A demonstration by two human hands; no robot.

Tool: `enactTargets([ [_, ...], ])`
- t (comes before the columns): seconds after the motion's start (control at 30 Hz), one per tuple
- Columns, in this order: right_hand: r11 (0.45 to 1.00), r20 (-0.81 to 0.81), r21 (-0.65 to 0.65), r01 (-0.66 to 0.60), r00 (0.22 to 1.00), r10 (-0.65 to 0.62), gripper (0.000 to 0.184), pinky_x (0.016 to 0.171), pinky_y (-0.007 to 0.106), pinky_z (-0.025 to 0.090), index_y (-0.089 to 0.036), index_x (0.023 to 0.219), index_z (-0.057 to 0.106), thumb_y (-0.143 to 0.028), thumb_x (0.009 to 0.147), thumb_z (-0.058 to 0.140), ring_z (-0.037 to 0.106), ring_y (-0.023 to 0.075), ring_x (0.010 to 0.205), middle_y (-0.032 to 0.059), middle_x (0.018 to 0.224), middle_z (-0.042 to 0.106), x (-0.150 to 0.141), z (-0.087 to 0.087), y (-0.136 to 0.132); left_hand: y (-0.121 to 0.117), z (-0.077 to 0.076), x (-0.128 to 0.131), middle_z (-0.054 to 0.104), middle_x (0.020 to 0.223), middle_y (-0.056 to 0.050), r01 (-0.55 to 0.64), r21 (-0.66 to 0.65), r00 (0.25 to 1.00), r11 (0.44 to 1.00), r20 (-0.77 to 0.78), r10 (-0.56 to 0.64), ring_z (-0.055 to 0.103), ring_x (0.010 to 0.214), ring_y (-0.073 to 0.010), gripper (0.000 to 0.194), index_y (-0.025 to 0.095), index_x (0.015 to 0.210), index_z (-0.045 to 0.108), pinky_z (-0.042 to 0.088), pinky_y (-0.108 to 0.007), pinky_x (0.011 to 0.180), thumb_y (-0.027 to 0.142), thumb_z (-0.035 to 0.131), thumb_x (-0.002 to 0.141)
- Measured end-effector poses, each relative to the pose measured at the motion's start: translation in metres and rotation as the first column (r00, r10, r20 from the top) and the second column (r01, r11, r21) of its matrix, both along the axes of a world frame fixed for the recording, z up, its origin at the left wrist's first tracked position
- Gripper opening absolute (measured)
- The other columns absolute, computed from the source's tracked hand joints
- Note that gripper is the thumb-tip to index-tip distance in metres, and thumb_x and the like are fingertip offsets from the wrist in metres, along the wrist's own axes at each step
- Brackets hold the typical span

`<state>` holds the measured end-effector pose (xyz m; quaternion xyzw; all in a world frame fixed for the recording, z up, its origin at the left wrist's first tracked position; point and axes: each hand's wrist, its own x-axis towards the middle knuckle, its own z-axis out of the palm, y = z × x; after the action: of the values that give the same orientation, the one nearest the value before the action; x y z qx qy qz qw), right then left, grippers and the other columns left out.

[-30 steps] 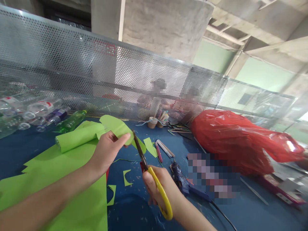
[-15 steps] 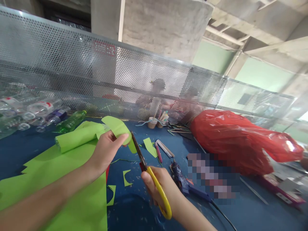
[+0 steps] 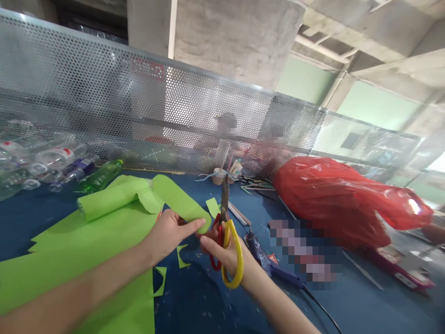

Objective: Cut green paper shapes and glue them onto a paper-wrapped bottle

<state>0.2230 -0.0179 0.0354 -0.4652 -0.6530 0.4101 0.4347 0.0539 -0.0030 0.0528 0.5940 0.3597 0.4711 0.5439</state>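
Note:
A long light-green paper strip with rounded ends [image 3: 181, 199] is pinched at its near end between the thumb and fingers of my left hand [image 3: 170, 234]. Close beside it, my right hand [image 3: 225, 253] grips scissors [image 3: 234, 260] with a yellow and a red handle. Their blades point up and away, look closed, and are apart from the strip. Under my left forearm lies a large green paper sheet [image 3: 114, 287]. A rolled green paper piece [image 3: 111, 199] rests at its far side. Small green offcuts [image 3: 160, 282] lie below my hands.
A blue glue gun [image 3: 278, 271] with a cord lies to the right, near pale sticks [image 3: 238, 213]. Beyond it bulges a red plastic bag [image 3: 333, 199]. Plastic bottles [image 3: 104, 176] crowd the far left. Pots of pens [image 3: 219, 176] stand before a perforated metal screen [image 3: 194, 106].
The scissors have left the strip's edge and turned upright, their blades now pointing up. Both hands have come closer together, and the strip has swung so its near end points right.

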Motion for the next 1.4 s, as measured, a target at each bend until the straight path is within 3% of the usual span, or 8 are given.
enactTargets([
  [0.2,0.998,-0.364,-0.034,-0.046,0.931,0.03,0.048,0.057,0.031,0.048,-0.023,0.07,0.038,-0.046,0.058,0.079,0.055,0.0147,0.059,-0.0015,0.067,0.054,-0.006,0.004,0.008,-0.002,0.0,0.005,0.074,0.1,-0.004,0.032,-0.01,0.993,0.999,0.117,-0.03,0.067,0.095,-0.0202,0.023,0.021,0.096,0.073,0.047,-0.033,0.093,0.029,0.07,0.074],
  [0.47,0.998,-0.452,-0.029,-0.048,0.892,0.03,0.048,0.05,0.025,0.044,-0.022,0.072,0.036,-0.039,0.06,0.08,0.055,0.0112,0.051,-0.0072,0.059,0.049,-0.011,0.005,0.004,-0.001,-0.005,0.005,0.075,0.092,-0.004,0.091,-0.115,0.973,0.989,0.221,-0.064,0.067,0.085,-0.0188,0.024,0.019,0.091,0.073,0.049,-0.032,0.086,0.022,0.076,0.067],
  [0.57,0.998,-0.473,-0.054,-0.012,0.881,-0.015,0.043,0.056,0.027,0.048,-0.022,0.071,0.038,-0.035,0.06,0.078,0.057,0.0118,0.054,-0.0059,0.063,0.049,-0.01,0.007,0.003,0.001,-0.004,0.003,0.074,0.089,-0.006,0.127,-0.203,0.926,0.971,0.376,-0.042,0.067,0.08,-0.0193,0.026,0.018,0.086,0.073,0.052,-0.03,0.076,0.037,0.074,0.07],
  [0.7,0.993,-0.508,-0.119,0.025,0.857,-0.082,0.033,0.061,0.033,0.051,-0.024,0.073,0.04,-0.028,0.062,0.071,0.062,0.0159,0.06,-0.0043,0.067,0.052,-0.006,0.006,0.004,0.006,0.004,-0.01,0.074,0.094,-0.014,0.209,-0.318,0.79,0.925,0.613,0.032,0.068,0.084,-0.0266,0.07,0.013,0.096,0.071,0.056,-0.036,0.071,0.073,0.041,0.077],
  [0.83,0.989,-0.476,-0.148,0.004,0.876,-0.074,0.025,0.051,0.033,0.048,-0.025,0.073,0.036,-0.025,0.062,0.058,0.057,0.0159,0.046,-0.0071,0.054,0.05,-0.004,0.006,0.007,0.018,0.009,-0.028,0.074,0.084,-0.018,0.324,-0.425,0.862,0.845,0.5,-0.08,0.069,0.074,-0.0274,0.09,0.004,0.102,0.068,0.056,-0.037,0.064,0.078,0.022,0.078],
  [1.0,0.996,-0.283,-0.086,0.003,0.959,-0.027,0.016,0.046,0.028,0.042,-0.025,0.071,0.037,-0.025,0.064,0.051,0.053,0.0149,0.042,-0.0071,0.046,0.049,-0.003,0.011,0.004,0.024,0.007,-0.033,0.074,0.086,-0.017,0.5,-0.467,0.866,0.73,0.272,-0.419,0.071,0.067,-0.0287,0.081,0.008,0.103,0.068,0.053,-0.034,0.058,0.077,0.035,0.075],
  [1.17,0.997,-0.234,-0.077,-0.015,0.972,-0.004,0.014,0.042,0.025,0.039,-0.024,0.073,0.038,-0.026,0.065,0.049,0.049,0.0115,0.04,-0.008,0.052,0.045,-0.006,0.011,0.001,0.017,0.006,-0.027,0.075,0.084,-0.01,0.478,-0.423,0.845,0.769,-0.015,-0.534,0.07,0.07,-0.0236,0.034,0.016,0.094,0.072,0.052,-0.032,0.068,0.043,0.066,0.075],
  [1.4,0.998,-0.187,-0.008,-0.061,0.981,0.058,0.011,0.042,0.024,0.039,-0.024,0.076,0.038,-0.024,0.069,0.047,0.047,0.0108,0.041,-0.0085,0.053,0.042,-0.006,0.008,0.0,0.013,0.007,-0.021,0.074,0.086,-0.012,0.508,-0.415,0.841,0.754,0.048,-0.54,0.069,0.071,-0.0222,0.057,0.014,0.095,0.072,0.051,-0.033,0.072,0.064,0.048,0.08],
])
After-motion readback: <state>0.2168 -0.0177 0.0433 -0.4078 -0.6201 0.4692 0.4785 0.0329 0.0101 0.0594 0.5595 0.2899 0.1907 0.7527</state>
